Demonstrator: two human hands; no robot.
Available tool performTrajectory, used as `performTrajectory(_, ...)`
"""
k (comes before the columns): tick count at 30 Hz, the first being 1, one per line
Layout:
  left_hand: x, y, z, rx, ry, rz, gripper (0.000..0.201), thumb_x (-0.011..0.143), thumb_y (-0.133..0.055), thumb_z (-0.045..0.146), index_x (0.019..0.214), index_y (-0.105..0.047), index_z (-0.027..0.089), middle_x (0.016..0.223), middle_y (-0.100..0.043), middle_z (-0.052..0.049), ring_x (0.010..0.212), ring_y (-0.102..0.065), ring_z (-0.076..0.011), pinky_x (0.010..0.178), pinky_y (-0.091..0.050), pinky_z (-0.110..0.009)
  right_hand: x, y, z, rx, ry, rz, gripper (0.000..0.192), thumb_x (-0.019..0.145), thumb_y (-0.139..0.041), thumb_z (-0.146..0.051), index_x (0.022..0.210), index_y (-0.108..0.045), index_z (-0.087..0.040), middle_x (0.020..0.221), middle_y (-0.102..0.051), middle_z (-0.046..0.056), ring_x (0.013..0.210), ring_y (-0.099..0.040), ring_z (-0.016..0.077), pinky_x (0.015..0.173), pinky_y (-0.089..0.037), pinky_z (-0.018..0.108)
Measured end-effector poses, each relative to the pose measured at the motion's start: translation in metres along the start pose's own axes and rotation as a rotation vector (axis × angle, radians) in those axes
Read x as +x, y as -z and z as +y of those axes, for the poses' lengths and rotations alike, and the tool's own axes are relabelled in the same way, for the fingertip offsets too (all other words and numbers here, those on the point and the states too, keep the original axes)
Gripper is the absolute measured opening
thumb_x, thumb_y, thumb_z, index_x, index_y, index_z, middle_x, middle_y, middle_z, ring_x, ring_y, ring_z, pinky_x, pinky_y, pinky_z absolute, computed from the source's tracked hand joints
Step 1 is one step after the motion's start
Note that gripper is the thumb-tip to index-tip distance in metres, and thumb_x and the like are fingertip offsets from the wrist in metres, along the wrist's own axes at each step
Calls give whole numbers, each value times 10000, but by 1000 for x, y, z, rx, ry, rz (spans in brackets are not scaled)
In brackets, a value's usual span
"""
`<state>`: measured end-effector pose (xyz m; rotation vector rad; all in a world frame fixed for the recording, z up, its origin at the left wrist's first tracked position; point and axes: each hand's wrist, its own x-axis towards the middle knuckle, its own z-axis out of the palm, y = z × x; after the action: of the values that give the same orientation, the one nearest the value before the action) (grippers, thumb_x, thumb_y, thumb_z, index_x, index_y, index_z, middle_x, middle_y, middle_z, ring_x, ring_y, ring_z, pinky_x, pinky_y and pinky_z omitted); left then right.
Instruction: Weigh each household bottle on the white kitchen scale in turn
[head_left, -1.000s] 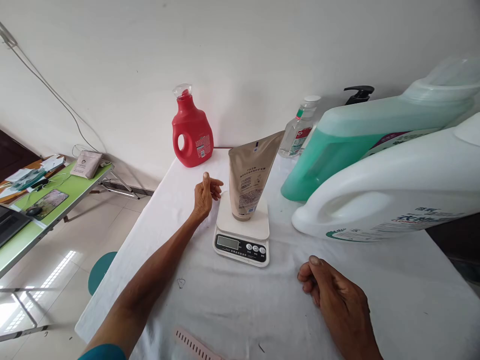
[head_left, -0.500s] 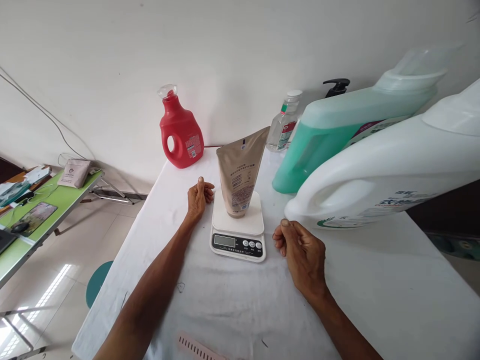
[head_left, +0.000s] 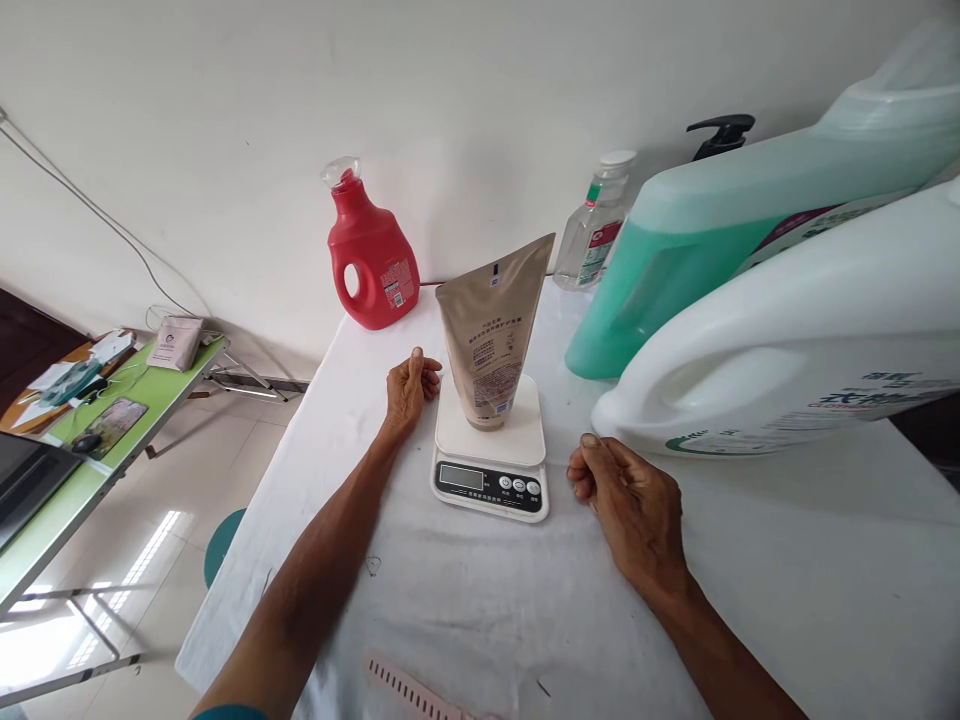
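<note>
A red detergent bottle [head_left: 371, 262] stands at the far edge of a white-covered table [head_left: 787, 590], against a pale wall. A clear bottle with a white cap [head_left: 596, 228] sits farther right, beside a black pump top [head_left: 721, 132]. A large green jug [head_left: 750, 215] and a white jug [head_left: 795, 340] crowd the right side. A pink comb [head_left: 409, 690] lies at the near edge. To the left, a green side table [head_left: 82, 460] carries papers and a pouch [head_left: 175, 342].
</note>
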<state>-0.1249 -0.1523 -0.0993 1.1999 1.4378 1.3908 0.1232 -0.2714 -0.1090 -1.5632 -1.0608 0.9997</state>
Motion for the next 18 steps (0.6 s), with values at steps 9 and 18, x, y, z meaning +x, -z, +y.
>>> performTrajectory(9, 0, 2, -4, -59, -27, -21, 825, 887, -434, 965, 800, -650, 173, 695, -629, -50, 548, -563, -131, 523, -454, -282, 2, 1, 0, -49, -8, -10, 540, 921, -577, -724, 688, -624, -239, 703, -642, 24, 600, -559, 155, 573, -448, 305)
performTrajectory(18, -29, 12, 54, 15, -487, -160, 866, 871, -510, 944, 1388, -600, 254, 1319, -704, -136, 1182, -704, -284, 1009, -584, -451, 1, -1, -7, -73, 5, -4, 544, 892, -552, -731, 664, -611, -240, 677, -642, 33, 594, -564, 163, 584, -471, 303)
